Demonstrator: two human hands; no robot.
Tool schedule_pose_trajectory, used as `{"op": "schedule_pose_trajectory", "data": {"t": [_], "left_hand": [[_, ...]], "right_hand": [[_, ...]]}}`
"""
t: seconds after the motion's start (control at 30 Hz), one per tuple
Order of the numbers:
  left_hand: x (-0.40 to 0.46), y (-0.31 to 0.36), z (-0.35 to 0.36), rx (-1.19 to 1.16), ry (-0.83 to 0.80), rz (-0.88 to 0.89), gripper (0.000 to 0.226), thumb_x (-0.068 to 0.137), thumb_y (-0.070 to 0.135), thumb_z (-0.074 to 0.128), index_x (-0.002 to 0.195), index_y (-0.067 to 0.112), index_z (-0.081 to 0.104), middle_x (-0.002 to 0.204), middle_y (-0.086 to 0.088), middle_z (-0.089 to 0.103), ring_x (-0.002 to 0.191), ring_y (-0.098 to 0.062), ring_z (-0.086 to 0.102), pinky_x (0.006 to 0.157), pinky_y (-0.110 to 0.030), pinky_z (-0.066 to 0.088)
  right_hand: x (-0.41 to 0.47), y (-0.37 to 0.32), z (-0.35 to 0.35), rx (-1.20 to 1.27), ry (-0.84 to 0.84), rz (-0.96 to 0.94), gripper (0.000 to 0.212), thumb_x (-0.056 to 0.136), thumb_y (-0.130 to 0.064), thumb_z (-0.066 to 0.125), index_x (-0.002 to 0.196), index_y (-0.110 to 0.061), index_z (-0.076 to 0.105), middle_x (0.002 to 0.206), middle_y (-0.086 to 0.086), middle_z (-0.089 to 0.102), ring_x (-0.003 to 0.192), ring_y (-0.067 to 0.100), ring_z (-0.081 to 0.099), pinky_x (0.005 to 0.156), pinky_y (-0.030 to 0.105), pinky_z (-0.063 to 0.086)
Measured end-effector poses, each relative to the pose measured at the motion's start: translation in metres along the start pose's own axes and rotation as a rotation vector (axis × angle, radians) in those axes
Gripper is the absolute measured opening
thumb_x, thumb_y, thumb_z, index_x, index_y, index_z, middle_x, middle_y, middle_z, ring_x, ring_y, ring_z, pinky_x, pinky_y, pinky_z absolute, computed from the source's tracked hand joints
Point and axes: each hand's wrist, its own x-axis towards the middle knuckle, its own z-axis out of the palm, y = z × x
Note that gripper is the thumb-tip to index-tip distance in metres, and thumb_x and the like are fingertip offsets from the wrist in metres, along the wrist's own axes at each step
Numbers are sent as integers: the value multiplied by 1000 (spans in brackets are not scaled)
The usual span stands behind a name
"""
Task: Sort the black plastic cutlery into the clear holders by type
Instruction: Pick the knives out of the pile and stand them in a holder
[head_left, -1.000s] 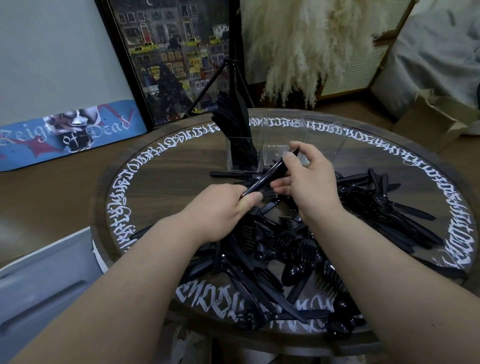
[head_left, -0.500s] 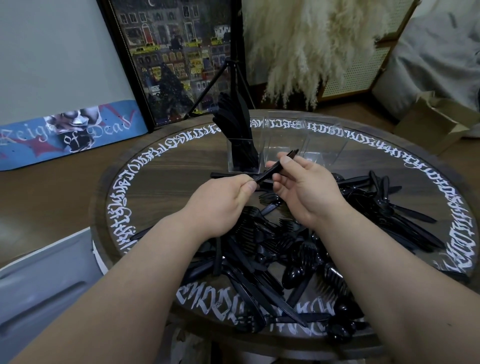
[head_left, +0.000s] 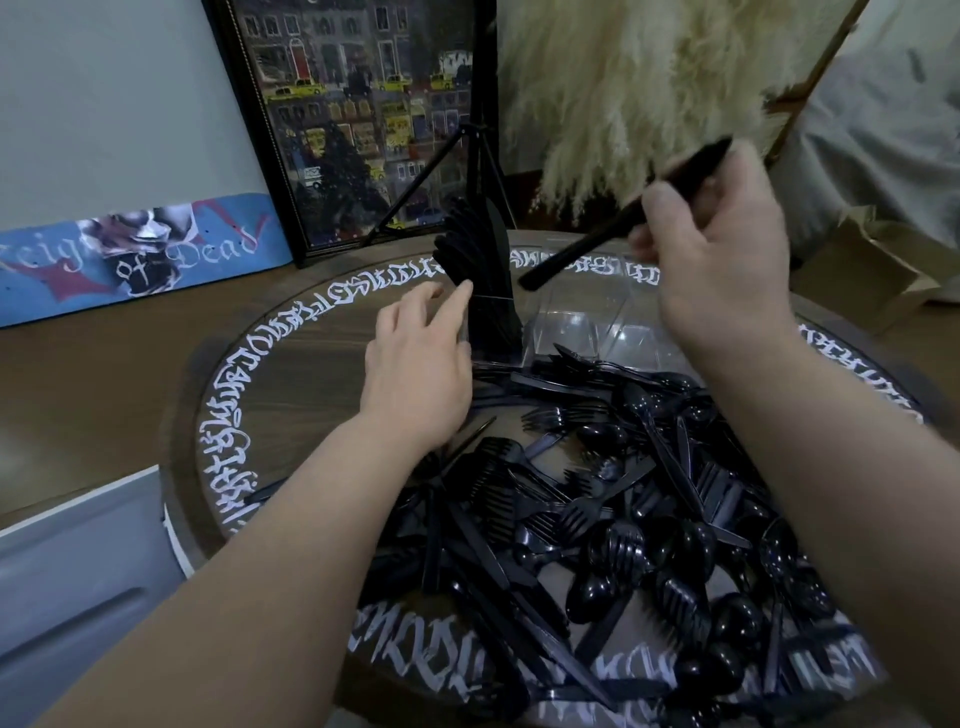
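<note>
Round wooden table (head_left: 291, 374), glossy black cutlery (head_left: 597, 519), clear holders (head_left: 587, 327).

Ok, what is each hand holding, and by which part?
Right hand pinches black plastic cutlery near its upper end; type unclear. Left hand holds nothing.

Cutlery (head_left: 613, 525): black, glossy. Holders (head_left: 582, 322): clear. Desk (head_left: 311, 364): dark brown wood grain, ringed with white gothic lettering. Board (head_left: 130, 254): blue, with white script and red shapes. Picture (head_left: 358, 119): black frame, dark street scene, yellow cars. Plumes (head_left: 623, 83): cream.
</note>
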Motion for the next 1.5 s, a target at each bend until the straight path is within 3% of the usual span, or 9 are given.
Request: {"op": "schedule_pose_trajectory", "data": {"t": [0.07, 0.13, 0.2, 0.43, 0.73, 0.87, 1.03, 1.27, 1.5], "left_hand": [[3, 0, 3, 3, -21, -9, 57, 98, 21, 42, 151, 32, 21, 155, 1, 20, 138, -25, 17, 109, -45, 27], [5, 0, 6, 2, -31, -11, 57, 98, 20, 42, 150, 32, 21, 155, 2, 20, 139, -25, 16, 108, -45, 26], [6, -1, 7, 9, -26, -7, 58, 97, 18, 42, 150, 32, 23, 155, 3, 22, 137, -25, 18, 107, -45, 28], [7, -7, 9, 23, 4, 42, 59, 96, 16, 41, 150, 30, 24, 153, 9, 28, 132, -21, 24, 102, -43, 33], [7, -10, 8, 4, -8, 54, 61, 95, 13, 42, 151, 28, 21, 152, 13, 28, 132, -20, 23, 104, -43, 32], [4, -14, 5, -33, -11, 44, 62, 94, 13, 45, 150, 30, 24, 153, 5, 29, 137, -22, 23, 111, -42, 28], [-8, -27, -1, -26, -25, 30, 58, 92, 14, 51, 145, 29, 34, 147, 1, 35, 132, -25, 30, 109, -39, 30], [-22, -48, 4, 33, -130, -16, 46, 93, 14, 50, 138, 28, 48, 144, 7, 44, 132, -26, 34, 108, -35, 30], [-12, -36, 23, 102, -329, -55, 53, 98, 36, 42, 148, 36, 26, 159, 13, 14, 145, -22, 8, 112, -49, 22]], "right_hand": [[18, -7, 6, -145, -46, -84, 14, 93, -15, 53, 87, -24, 43, 82, -5, 58, 73, 14, 62, 73, 40, 55], [28, -5, 18, -273, -155, -127, 8, 94, -17, 53, 101, -18, 50, 88, -5, 58, 81, 18, 61, 77, 35, 52], [30, 1, 34, -382, -287, -149, 18, 96, -18, 52, 113, -14, 51, 92, -4, 58, 84, 16, 57, 76, 25, 45], [25, 32, 82, -622, -617, -173, 34, 100, -19, 42, 133, -12, 47, 119, 12, 62, 110, 29, 55, 74, 25, 33], [16, 41, 92, -757, -548, -231, 32, 98, -22, 47, 125, -9, 58, 113, 12, 59, 108, 31, 55, 89, 36, 43], [8, 39, 80, -649, -438, -226, 38, 95, -21, 55, 132, -12, 54, 114, 6, 60, 102, 20, 57, 89, 26, 41], [-22, 36, 50, -507, -337, -186, 28, 91, -14, 59, 118, -15, 65, 102, 0, 64, 85, 7, 54, 86, 21, 45], [-73, 65, 30, -639, -561, 22, 32, 96, -14, 47, 125, -18, 61, 116, 2, 68, 111, 23, 57, 94, 32, 45], [-77, 78, 50, -878, -800, -61, 41, 98, -24, 37, 138, -20, 45, 148, -4, 41, 121, 24, 30, 101, 39, 32]]}}
